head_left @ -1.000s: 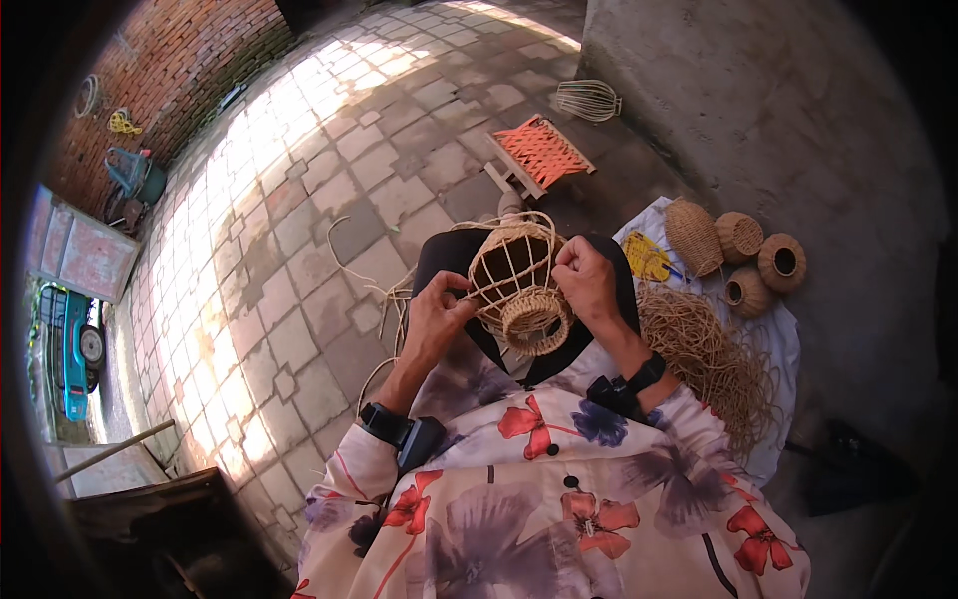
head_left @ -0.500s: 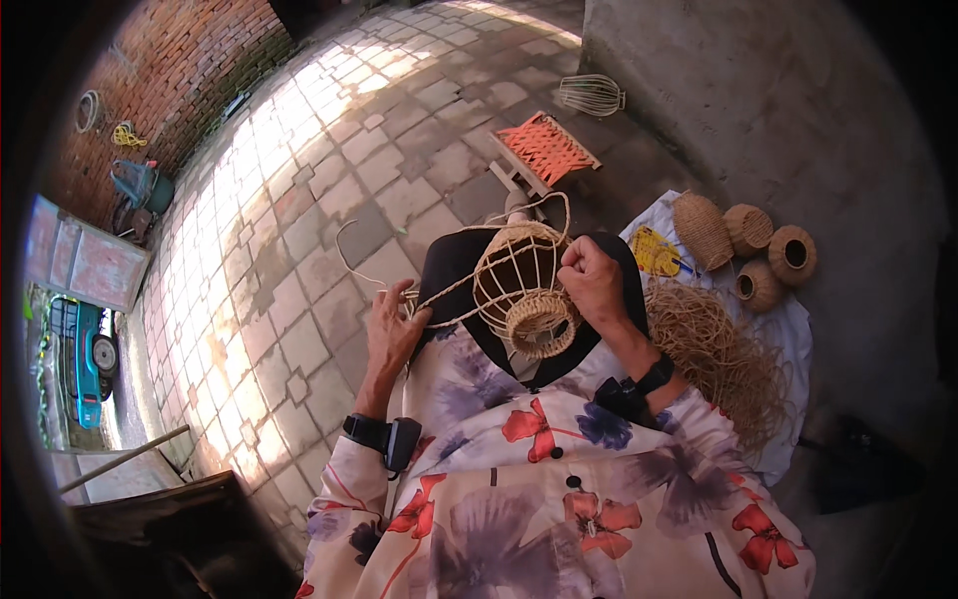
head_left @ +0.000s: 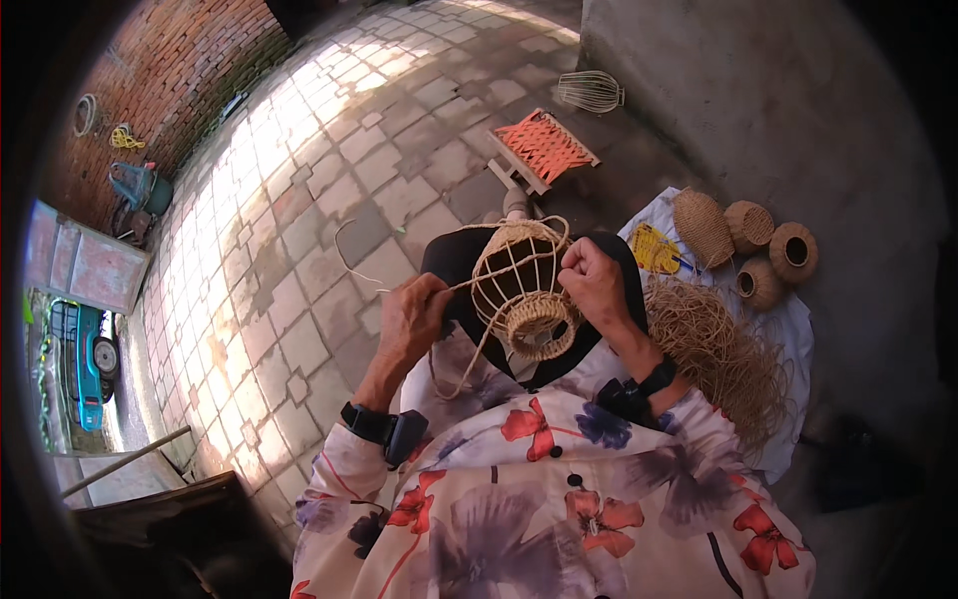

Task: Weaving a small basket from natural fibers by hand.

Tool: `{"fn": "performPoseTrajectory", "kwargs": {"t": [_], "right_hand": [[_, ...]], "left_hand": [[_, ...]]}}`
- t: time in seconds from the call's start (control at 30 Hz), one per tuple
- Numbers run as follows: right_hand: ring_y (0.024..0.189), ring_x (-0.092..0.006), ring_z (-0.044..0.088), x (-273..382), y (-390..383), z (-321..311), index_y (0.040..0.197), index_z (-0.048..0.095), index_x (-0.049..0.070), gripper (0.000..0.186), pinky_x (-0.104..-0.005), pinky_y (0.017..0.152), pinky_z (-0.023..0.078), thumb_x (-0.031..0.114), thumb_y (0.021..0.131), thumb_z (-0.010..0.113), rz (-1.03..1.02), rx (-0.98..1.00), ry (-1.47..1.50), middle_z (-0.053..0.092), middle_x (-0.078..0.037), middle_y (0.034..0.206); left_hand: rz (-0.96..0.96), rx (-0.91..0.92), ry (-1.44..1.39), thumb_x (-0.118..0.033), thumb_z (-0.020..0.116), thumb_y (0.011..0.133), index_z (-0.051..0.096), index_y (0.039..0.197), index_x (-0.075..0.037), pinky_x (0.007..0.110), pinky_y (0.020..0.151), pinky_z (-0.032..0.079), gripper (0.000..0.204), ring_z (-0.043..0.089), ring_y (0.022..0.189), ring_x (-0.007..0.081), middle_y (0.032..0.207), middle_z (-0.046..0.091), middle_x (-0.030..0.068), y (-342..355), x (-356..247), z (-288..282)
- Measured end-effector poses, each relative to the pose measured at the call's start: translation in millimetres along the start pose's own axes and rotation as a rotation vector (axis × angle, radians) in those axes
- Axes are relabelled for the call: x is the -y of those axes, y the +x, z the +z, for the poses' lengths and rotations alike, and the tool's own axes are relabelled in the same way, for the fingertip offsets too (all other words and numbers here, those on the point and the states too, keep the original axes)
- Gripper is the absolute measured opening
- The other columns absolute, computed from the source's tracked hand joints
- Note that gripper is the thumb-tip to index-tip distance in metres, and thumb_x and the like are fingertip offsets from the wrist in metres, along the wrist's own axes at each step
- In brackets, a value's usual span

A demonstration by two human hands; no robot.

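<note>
On my lap rests a partly woven basket [head_left: 544, 334], with a braided round collar toward me, bare ribs in the middle and a woven band at its far end. My left hand [head_left: 411, 317] is closed on a tan cord [head_left: 465, 287] that runs right across the ribs. A slack loop of cord hangs below this hand toward the collar, and a loose end curls out to its left. At the basket's right side, my right hand [head_left: 596, 283] has its fingers curled in a pinch; whether they hold a rib or cord is hidden.
To the right, a white sheet [head_left: 795, 384] bears a heap of loose cord [head_left: 714, 359], a yellow packet [head_left: 654, 250] and several finished woven baskets [head_left: 704, 228]. Ahead stand a stool with orange webbing [head_left: 544, 150] and a bare rib frame [head_left: 591, 92] beside the wall.
My left hand has moved right, closer to the basket, and its fingers have closed on the cord. A slack loop now hangs below it. The right hand has stayed in place.
</note>
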State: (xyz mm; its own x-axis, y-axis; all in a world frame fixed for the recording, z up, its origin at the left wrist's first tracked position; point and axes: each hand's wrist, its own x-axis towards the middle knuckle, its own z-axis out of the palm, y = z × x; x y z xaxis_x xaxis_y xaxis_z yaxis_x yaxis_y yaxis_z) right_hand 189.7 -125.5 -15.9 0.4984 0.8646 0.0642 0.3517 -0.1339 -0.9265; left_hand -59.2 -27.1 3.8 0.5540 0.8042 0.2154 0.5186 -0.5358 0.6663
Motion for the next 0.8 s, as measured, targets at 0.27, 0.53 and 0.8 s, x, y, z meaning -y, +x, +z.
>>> {"fn": "performPoseTrajectory", "kwargs": {"t": [0.27, 0.53, 0.8], "right_hand": [[0.053, -0.0155, 0.058, -1.9, 2.0, 4.5, 0.078, 0.055, 0.002, 0.008, -0.0296, 0.053, 0.045, 0.005, 0.074, 0.061, -0.052, -0.026, -0.034, 0.059, -0.008, 0.061], [0.055, -0.0135, 0.058, 1.8, -2.7, 4.7, 0.080, 0.056, 0.002, 0.008, -0.0282, 0.056, 0.046, 0.006, 0.075, 0.061, -0.002, 0.013, -0.023, 0.060, -0.007, 0.062], [0.054, -0.0131, 0.057, -3.7, -1.3, 1.8, 0.080, 0.055, 0.002, 0.010, -0.0283, 0.055, 0.046, 0.007, 0.075, 0.061, 0.004, 0.002, -0.018, 0.060, -0.007, 0.061]], "left_hand": [[-0.279, 0.039, 0.359, -0.018, 0.069, 0.078, 0.068, 0.090, -0.005, 0.038, 0.070, 0.050, 0.018, 0.064, 0.080, 0.0302, 0.087, 0.065, 0.0141, -72.3, 85.0, -73.2], [0.105, 0.058, 0.079, -0.021, 0.062, 0.084, 0.067, 0.092, -0.007, 0.042, 0.067, 0.050, 0.017, 0.063, 0.074, 0.0340, 0.083, 0.063, 0.0129, 30.8, -41.8, 31.3], [-0.096, -0.136, 0.195, -0.019, 0.060, 0.087, 0.063, 0.082, -0.005, 0.044, 0.065, 0.048, 0.016, 0.062, 0.071, 0.0372, 0.075, 0.063, 0.0185, -8.5, 42.9, -9.0]]}}
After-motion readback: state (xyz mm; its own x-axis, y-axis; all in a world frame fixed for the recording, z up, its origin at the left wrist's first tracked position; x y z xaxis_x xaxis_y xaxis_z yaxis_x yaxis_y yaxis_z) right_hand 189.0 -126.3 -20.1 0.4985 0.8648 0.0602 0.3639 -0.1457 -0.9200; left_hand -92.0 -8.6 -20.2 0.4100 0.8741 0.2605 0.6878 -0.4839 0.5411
